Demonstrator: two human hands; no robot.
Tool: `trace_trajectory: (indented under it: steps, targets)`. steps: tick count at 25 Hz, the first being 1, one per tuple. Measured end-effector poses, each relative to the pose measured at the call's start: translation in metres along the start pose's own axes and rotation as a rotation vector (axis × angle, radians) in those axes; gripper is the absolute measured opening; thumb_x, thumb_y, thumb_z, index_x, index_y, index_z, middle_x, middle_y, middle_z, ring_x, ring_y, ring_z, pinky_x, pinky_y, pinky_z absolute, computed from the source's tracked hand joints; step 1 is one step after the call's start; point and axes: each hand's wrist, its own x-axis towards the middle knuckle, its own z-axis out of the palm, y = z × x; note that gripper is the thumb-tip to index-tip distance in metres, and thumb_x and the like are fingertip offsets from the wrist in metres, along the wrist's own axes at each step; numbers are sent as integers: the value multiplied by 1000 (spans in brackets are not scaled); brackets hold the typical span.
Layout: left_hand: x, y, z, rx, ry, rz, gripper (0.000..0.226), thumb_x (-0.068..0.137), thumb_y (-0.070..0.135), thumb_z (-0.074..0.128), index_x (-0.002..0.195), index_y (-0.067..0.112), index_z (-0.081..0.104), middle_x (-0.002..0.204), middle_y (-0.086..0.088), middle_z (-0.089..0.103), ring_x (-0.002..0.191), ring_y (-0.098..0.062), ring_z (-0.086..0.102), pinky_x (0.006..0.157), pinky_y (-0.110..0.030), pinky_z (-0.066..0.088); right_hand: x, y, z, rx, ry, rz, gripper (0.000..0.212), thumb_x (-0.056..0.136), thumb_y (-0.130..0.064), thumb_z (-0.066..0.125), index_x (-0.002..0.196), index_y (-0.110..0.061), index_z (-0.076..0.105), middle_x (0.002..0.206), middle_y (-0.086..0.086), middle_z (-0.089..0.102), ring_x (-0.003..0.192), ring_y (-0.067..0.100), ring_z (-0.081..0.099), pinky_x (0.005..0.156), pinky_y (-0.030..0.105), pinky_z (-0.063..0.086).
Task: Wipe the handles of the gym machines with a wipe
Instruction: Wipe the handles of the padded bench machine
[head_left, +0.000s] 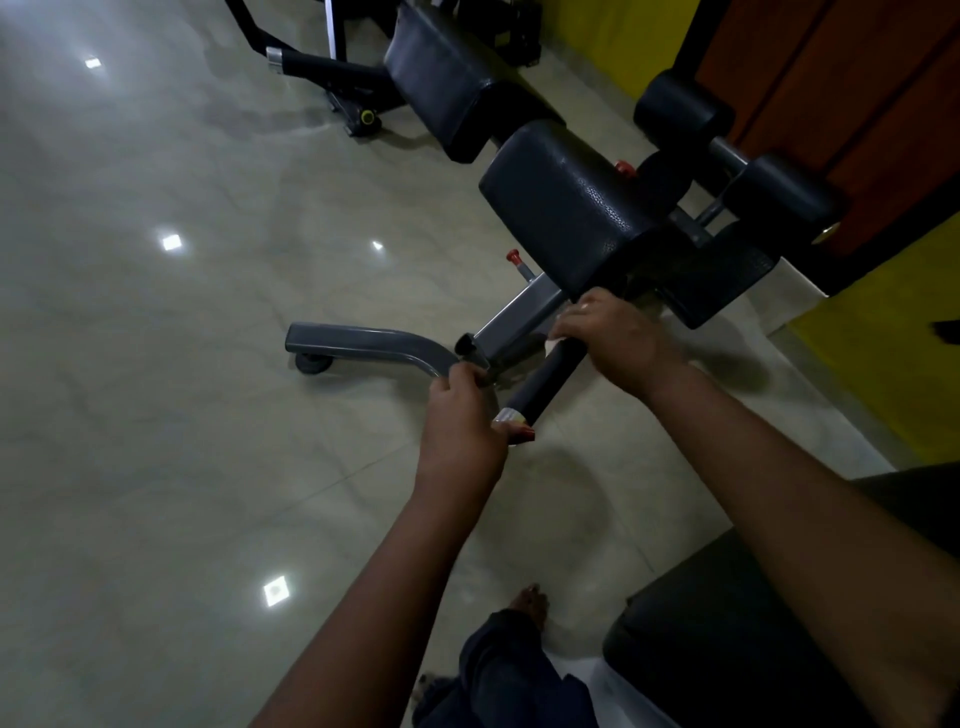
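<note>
A black foam-covered handle (545, 382) slants out from the grey frame of a gym bench (519, 325). My left hand (460, 415) is closed around the handle's lower end, next to its silver band and red tip. My right hand (615, 338) is wrapped over the upper end, just below the bench's black seat pad (571, 208). A pale sliver that looks like the wipe (554, 341) peeks out under my right fingers; most of it is hidden.
The bench's grey base leg with a small wheel (363, 345) reaches left over the glossy tiled floor. Black roller pads (727, 150) stand by a wooden door and yellow wall. Another black pad (727, 649) sits at lower right, beside my leg and foot (524, 608).
</note>
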Motion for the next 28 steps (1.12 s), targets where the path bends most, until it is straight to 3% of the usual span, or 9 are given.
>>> trace_trajectory:
  steps: [2,5,8,13,15,19,22,26,28]
  targets:
    - [-2,0,2,6,0,9,67,73,19,81,130,16,45,129,-7,49,109,-14,48,80,-18,34,-7,-3,15,-51,145,94,32,85,-3,42,101,-2,69,109,19,66,100,37,60,75,46,55]
    - [0,0,3,12,6,-7,68,72,20,82,130,16,46,128,-7,52,111,-17,52,78,-18,35,-5,-35,35,-161,4,364,39,94,-8,42,132,-1,48,138,18,45,126,33,41,101,39,41]
    - [4,1,1,14,-14,-35,70,69,21,84,128,15,48,126,-8,54,111,-20,54,79,-20,37,5,-49,41,-230,-23,518,53,94,-9,48,143,1,31,145,17,33,129,33,35,103,37,37]
    - [3,1,-1,-13,-35,-34,66,70,20,84,126,15,50,113,-7,61,101,-21,58,73,-23,41,0,-39,34,-70,75,493,50,95,-7,46,144,-7,34,145,13,35,126,27,37,101,29,36]
    - [3,0,-1,-43,-54,-43,62,71,16,83,124,15,52,96,-2,64,90,-16,61,66,-23,45,-13,-41,33,114,176,566,51,96,-9,43,145,-8,33,147,13,35,129,26,37,103,29,35]
    - [6,-1,-4,-84,-85,-81,56,69,13,84,117,17,56,74,9,60,72,-7,60,61,-24,49,13,-32,36,117,221,792,33,98,-14,41,128,-6,54,128,13,54,113,24,55,90,28,45]
    - [5,0,-3,-79,-92,-85,52,71,14,83,115,20,56,75,10,60,72,-6,60,60,-25,50,27,-26,36,214,382,1012,33,100,-19,41,113,0,65,115,15,61,102,24,61,76,26,45]
    - [2,-2,0,-91,-66,-78,50,73,17,82,117,19,57,85,4,65,80,-14,64,62,-31,54,25,-34,42,474,630,1089,23,93,-15,55,111,-3,63,124,15,54,103,25,58,82,26,43]
    - [2,-4,1,-85,-56,-71,49,74,18,81,117,18,58,89,1,66,83,-15,64,67,-34,55,24,-28,39,581,745,1114,32,84,-13,67,113,-7,57,118,17,60,102,29,61,82,33,49]
